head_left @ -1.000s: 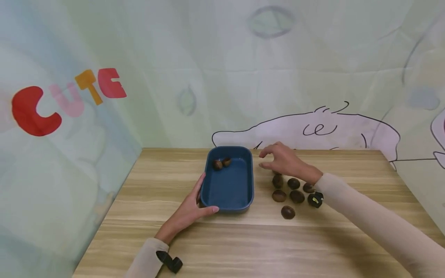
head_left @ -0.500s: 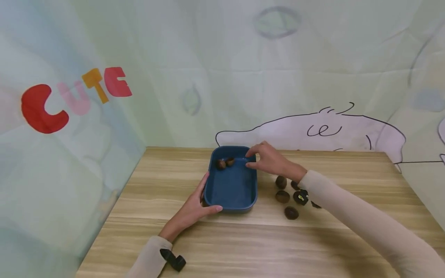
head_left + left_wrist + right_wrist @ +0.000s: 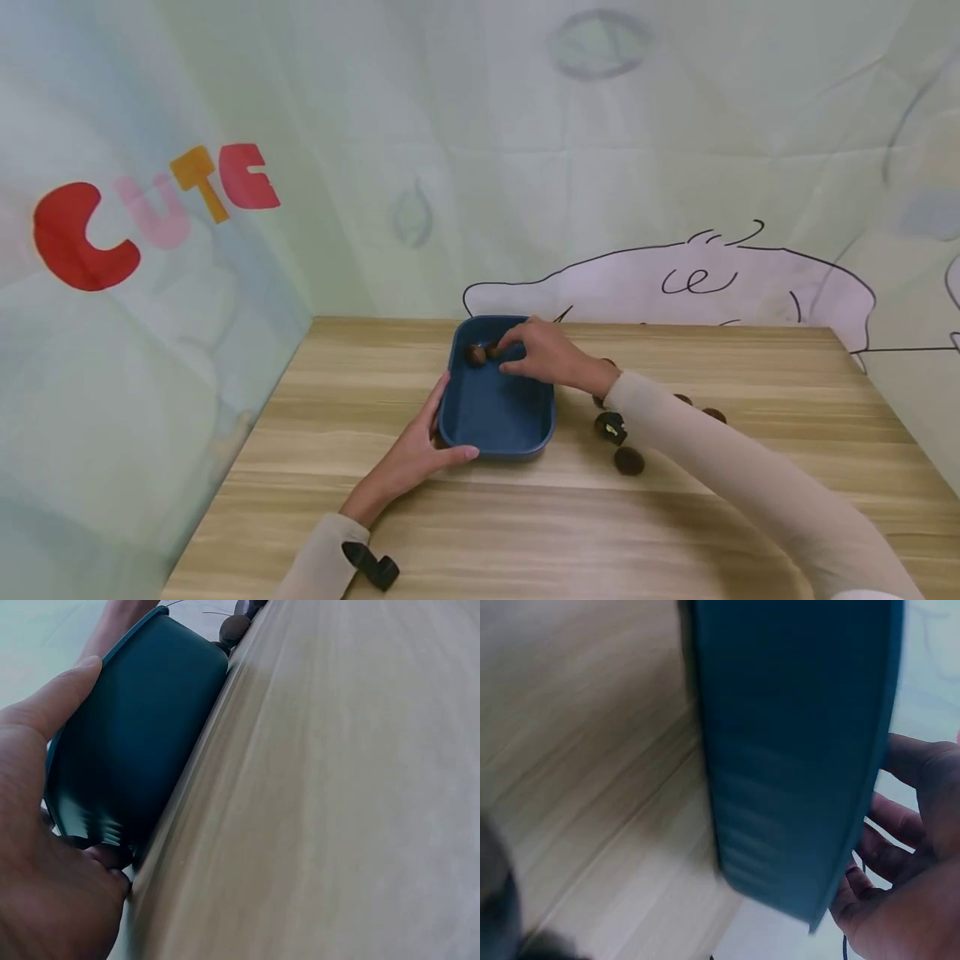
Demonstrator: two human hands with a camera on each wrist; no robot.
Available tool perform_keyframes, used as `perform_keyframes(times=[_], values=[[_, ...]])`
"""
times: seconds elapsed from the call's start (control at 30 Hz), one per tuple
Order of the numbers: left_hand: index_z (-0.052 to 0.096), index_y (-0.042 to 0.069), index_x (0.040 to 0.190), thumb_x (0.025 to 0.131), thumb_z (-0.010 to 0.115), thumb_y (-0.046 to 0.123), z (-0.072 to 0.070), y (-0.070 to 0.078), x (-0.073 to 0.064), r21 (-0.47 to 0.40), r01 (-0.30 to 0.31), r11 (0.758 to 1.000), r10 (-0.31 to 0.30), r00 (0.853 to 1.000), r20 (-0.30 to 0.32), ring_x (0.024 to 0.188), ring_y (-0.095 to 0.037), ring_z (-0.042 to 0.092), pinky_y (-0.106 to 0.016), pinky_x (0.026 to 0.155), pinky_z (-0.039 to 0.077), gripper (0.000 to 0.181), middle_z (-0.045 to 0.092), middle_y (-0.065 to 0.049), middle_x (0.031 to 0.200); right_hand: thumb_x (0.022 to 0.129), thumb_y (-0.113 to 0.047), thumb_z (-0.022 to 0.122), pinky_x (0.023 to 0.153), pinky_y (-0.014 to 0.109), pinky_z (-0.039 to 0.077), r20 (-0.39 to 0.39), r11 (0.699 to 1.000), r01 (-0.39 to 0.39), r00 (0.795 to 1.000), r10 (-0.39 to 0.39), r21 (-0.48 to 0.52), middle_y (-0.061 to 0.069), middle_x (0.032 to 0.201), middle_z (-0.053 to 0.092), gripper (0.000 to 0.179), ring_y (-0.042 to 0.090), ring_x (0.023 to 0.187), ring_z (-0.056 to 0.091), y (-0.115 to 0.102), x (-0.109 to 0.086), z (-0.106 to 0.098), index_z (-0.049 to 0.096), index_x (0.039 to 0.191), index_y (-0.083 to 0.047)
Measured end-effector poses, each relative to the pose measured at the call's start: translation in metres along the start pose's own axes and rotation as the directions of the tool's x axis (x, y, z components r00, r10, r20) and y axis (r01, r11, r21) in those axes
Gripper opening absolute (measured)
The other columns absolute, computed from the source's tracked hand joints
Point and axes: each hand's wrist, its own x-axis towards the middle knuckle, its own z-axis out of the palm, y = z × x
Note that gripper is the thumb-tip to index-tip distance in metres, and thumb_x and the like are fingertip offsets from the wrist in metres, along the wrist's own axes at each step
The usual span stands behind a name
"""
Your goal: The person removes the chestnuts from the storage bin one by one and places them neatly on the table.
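Observation:
A blue open box [image 3: 495,417] stands on the table, two brown chestnuts [image 3: 476,356] at its far left corner. My left hand [image 3: 408,454] grips the near left corner, thumb by the front rim and fingers along the left side; the left wrist view shows this hand [image 3: 45,847] against the box wall [image 3: 142,712]. Over the box is my right hand [image 3: 551,358], thumb and index finger apart, the index fingertip right at one chestnut. In the right wrist view, the fingers of the right hand [image 3: 922,855] bend past the box rim [image 3: 881,761], tips hidden.
More chestnuts lie on the table right of the box, partly hidden by my right sleeve [image 3: 690,433]; one chestnut [image 3: 628,461] is nearest me. A small black wrist camera [image 3: 611,427] sits at the right cuff. A printed cloth [image 3: 360,208] hangs behind the wooden table [image 3: 525,533].
My right hand has moved left from above the loose chestnuts, across the box's right rim, to the chestnuts inside. My left hand keeps its grip on the box.

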Motion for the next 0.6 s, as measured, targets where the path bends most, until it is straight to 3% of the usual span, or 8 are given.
perform_keyframes(times=[0.2, 0.37, 0.6], values=[[0.005, 0.034, 0.179, 0.092, 0.091, 0.042, -0.001, 0.000, -0.001, 0.029, 0.002, 1.000, -0.002, 1.000, -0.012, 0.168, -0.035, 0.022, -0.064, 0.132, 0.020, 0.122, 0.010, -0.005, 0.185, 0.096, -0.021, 0.088, 0.110, 0.049, 0.050, 0.019, 1.000, 0.013, 1.000, -0.013, -0.026, 0.010, 0.129, 0.079, 0.037, 0.030, 0.123, 0.065, -0.007, 0.016, 0.016, 0.081, 0.129, -0.004], [0.006, 0.034, 0.179, 0.093, 0.091, 0.037, 0.000, 0.000, -0.001, 0.005, -0.013, 1.000, 0.013, 1.000, -0.014, 0.167, -0.033, 0.025, -0.062, 0.132, 0.021, 0.121, 0.011, -0.003, 0.185, 0.097, -0.020, 0.087, 0.111, 0.048, 0.048, 0.032, 0.999, 0.024, 0.999, -0.023, -0.032, 0.009, 0.130, 0.078, 0.036, 0.029, 0.122, 0.065, -0.012, 0.028, 0.027, 0.080, 0.130, -0.006], [0.006, 0.034, 0.179, 0.093, 0.091, 0.033, 0.001, 0.001, -0.001, -0.015, -0.014, 1.000, 0.014, 1.000, -0.012, 0.166, -0.030, 0.026, -0.059, 0.132, 0.021, 0.121, 0.011, 0.000, 0.185, 0.100, -0.019, 0.084, 0.109, 0.051, 0.051, 0.005, 0.998, -0.036, 0.999, 0.037, -0.047, 0.016, 0.136, 0.074, 0.043, 0.036, 0.125, 0.062, -0.014, 0.038, 0.036, 0.074, 0.138, -0.001]])
